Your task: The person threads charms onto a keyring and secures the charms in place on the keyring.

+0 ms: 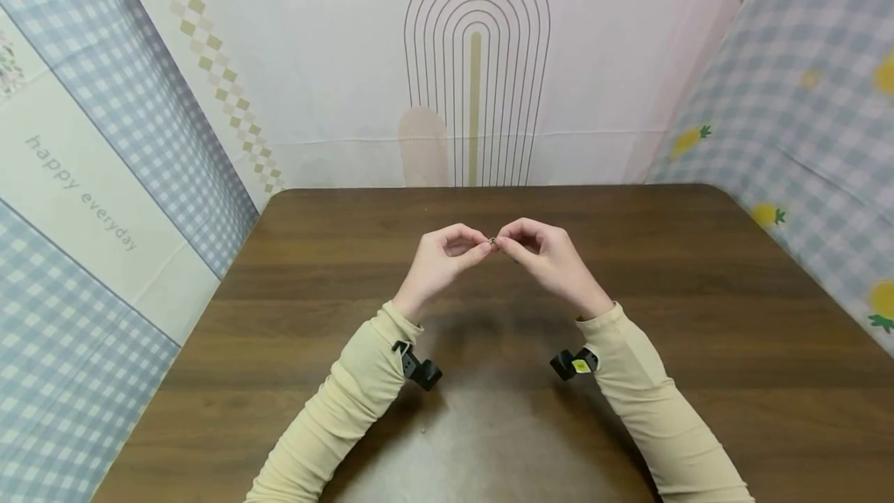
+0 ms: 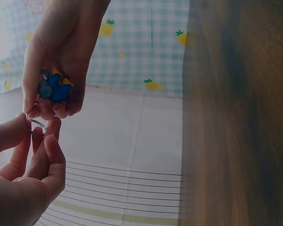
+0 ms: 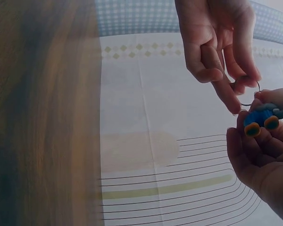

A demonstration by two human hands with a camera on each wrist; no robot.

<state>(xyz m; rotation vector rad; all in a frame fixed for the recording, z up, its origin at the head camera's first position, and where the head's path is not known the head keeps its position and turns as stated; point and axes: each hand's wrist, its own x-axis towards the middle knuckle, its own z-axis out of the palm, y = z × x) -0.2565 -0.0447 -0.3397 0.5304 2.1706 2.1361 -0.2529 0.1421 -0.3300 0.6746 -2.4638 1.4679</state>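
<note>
Above the table's middle, both hands meet at their fingertips. My left hand (image 1: 443, 264) pinches a thin metal key ring (image 2: 38, 126) between thumb and fingers. My right hand (image 1: 551, 257) holds a small blue figure charm (image 3: 262, 118) with orange-rimmed feet, which hangs at the palm side of its fingers. In the left wrist view the blue charm (image 2: 56, 88) shows under the right hand's fingers, just above the ring. Right thumb and fingertip pinch at the ring's edge, where the charm joins it. From the head view, the fingers hide most of the charm.
The brown wooden table (image 1: 314, 254) spreads under both arms. A white cloth with arch lines (image 1: 335, 60) hangs behind it, and checked cloths (image 1: 803, 138) hang at the sides. Each sleeved forearm bears a black wrist camera (image 1: 421, 371).
</note>
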